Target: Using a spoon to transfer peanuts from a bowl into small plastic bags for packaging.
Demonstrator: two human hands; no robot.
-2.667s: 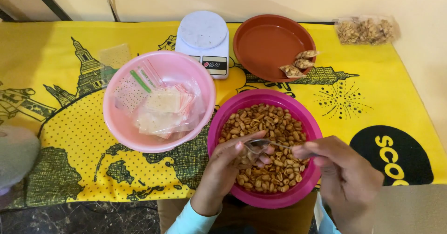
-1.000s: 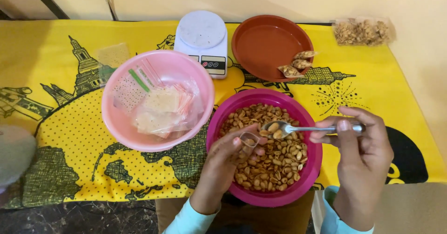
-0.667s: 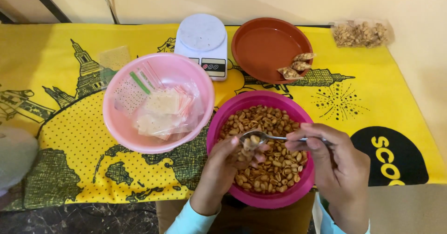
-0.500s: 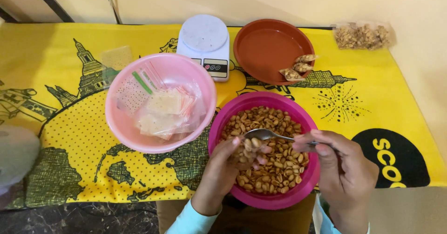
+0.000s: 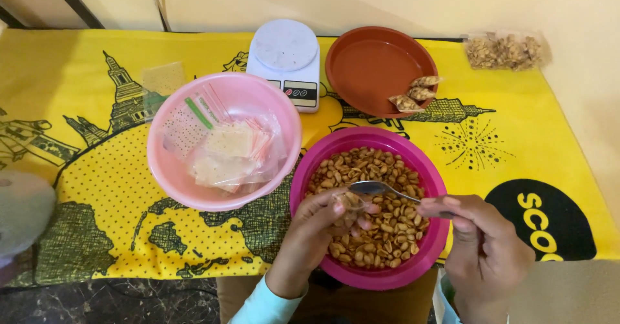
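Worktop (image 5: 542,137) covered by a bright yellow cloth printed with black skyline drawings, dotted map shapes and a black disc at the right. Pale cream wall behind; dark marbled floor shows under the near edge at the left. A grey blurred shape sits at the far left edge, kind not clear.

Back row: white kitchen scale (image 5: 285,62) with a round platform, and just to its right a brown plate (image 5: 361,66) with three small filled packets (image 5: 413,91) lying at its right rim. A clear bag of nuts (image 5: 507,48) rests at the far right corner, well apart from the rest. Left of centre, a pink bowl (image 5: 174,175) holds a loose heap of empty clear zip pouches (image 5: 223,146). One more small pouch lies flat on the cloth beside it, toward the back.

Nearest the person, a magenta bowl (image 5: 433,188) is filled with roasted peanuts (image 5: 381,169), tan and brown, some split, some with skins.

Left hand (image 5: 316,233) is over the bowl's near left side, fingers curled round a small clear pouch (image 5: 349,202) partly filled with peanuts, mouth upward. Right hand (image 5: 484,246) pinches the handle of a metal spoon (image 5: 374,187); the spoon's bowl sits just above the pouch mouth, over the peanuts. Light blue sleeves at both wrists.
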